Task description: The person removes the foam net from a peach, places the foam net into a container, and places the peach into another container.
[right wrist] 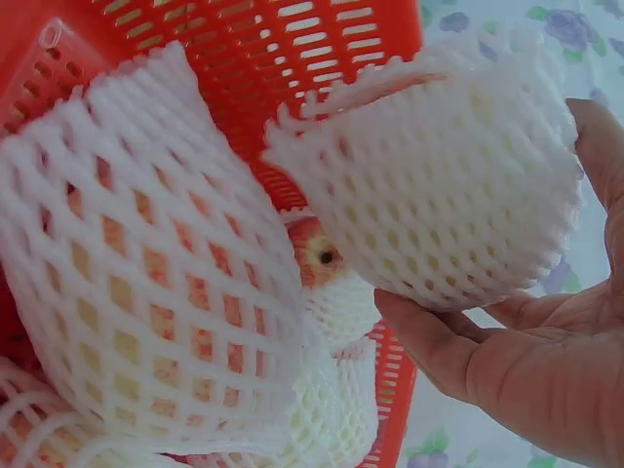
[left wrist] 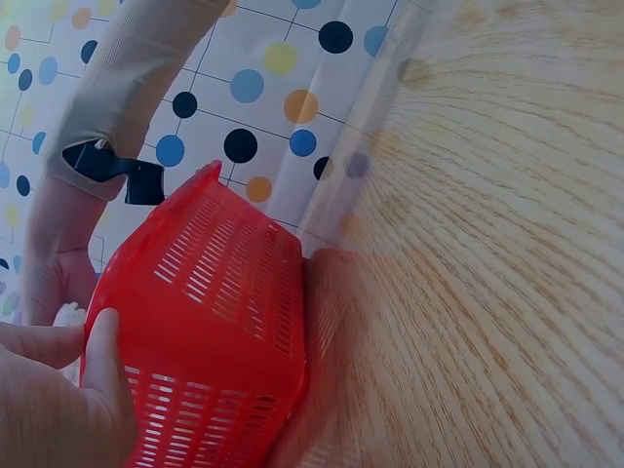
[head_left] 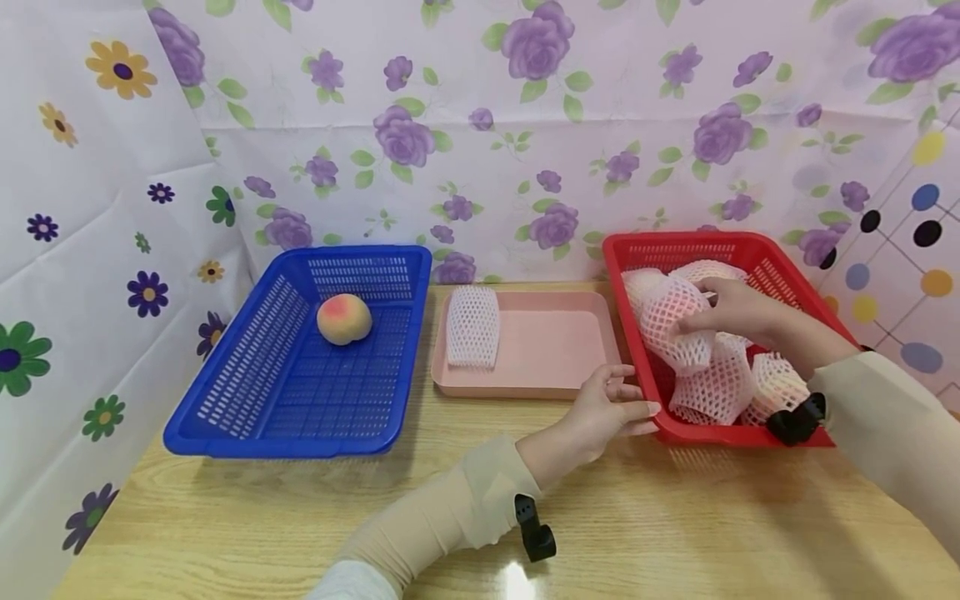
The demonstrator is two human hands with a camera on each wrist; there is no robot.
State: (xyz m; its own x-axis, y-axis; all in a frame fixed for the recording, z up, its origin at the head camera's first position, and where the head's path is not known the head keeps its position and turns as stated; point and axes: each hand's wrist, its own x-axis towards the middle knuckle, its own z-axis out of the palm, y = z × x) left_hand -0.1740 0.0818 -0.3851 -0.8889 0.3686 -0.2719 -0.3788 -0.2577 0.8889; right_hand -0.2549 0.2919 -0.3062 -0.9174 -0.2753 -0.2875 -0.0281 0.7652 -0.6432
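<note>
My right hand (head_left: 738, 312) grips a netted fruit (head_left: 675, 321) over the left part of the red basket (head_left: 626, 333). Close up in the right wrist view, the fingers and thumb of the right hand (right wrist: 546, 361) hold the sides of this white foam net (right wrist: 439, 185). Other netted fruits (right wrist: 156, 302) lie beneath and beside it. At the basket's front left corner, my left hand (head_left: 592, 412) touches the rim with loosely extended fingers. The left wrist view has that hand (left wrist: 63, 400) against the red basket (left wrist: 214, 273), thumb on its outer wall.
A blue basket (head_left: 176, 437) on the left holds one bare peach (head_left: 344, 319). Between the baskets, a pink tray (head_left: 551, 342) has a white foam net (head_left: 473, 327) lying at its left side. Floral cloth (head_left: 480, 167) hangs behind the wooden table (head_left: 300, 533).
</note>
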